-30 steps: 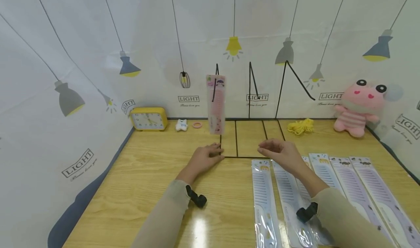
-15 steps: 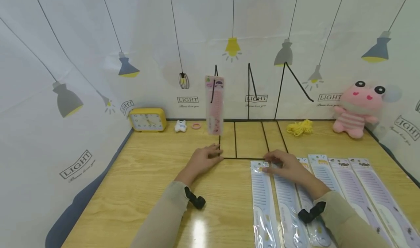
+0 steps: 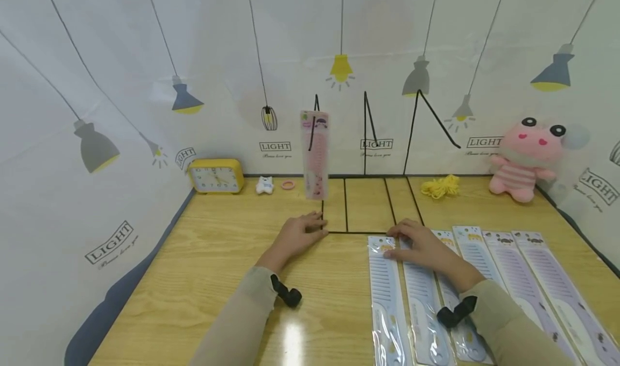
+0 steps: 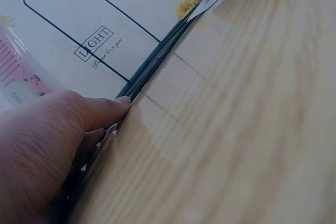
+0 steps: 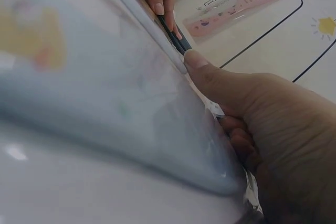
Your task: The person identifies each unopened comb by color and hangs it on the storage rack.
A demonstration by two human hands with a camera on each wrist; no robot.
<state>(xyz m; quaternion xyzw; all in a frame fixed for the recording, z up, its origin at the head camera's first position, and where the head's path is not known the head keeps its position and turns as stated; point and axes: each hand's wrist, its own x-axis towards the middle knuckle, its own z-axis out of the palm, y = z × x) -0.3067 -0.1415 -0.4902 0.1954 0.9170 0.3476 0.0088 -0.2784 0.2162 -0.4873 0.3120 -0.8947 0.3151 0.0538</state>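
Observation:
My left hand [image 3: 297, 234] rests at the left front corner of a black wire display rack [image 3: 360, 232], fingers loosely spread at the base; the left wrist view has its thumb [image 4: 107, 113] along the wire. At the rack's front, my right hand [image 3: 423, 247] pinches the top end of the leftmost packaged blue comb [image 3: 385, 290], which lies flat on the table. Its thumb [image 5: 210, 74] is at the package edge, the other fingers partly hidden. A packaged pink comb [image 3: 316, 156] hangs on the rack's left hook; the other two hooks hold nothing.
Several more packaged combs lie in a row on the right, blue ones [image 3: 421, 301] and purple ones [image 3: 557, 285]. Along the back stand a yellow clock [image 3: 216, 176], a white figurine [image 3: 265, 185], a pink ring [image 3: 288, 184], yellow yarn [image 3: 439, 186] and a pink plush toy [image 3: 523, 161].
My right hand has come down from above the rack's front to the top of the leftmost blue comb and has stayed there. The left hand keeps its place at the rack corner.

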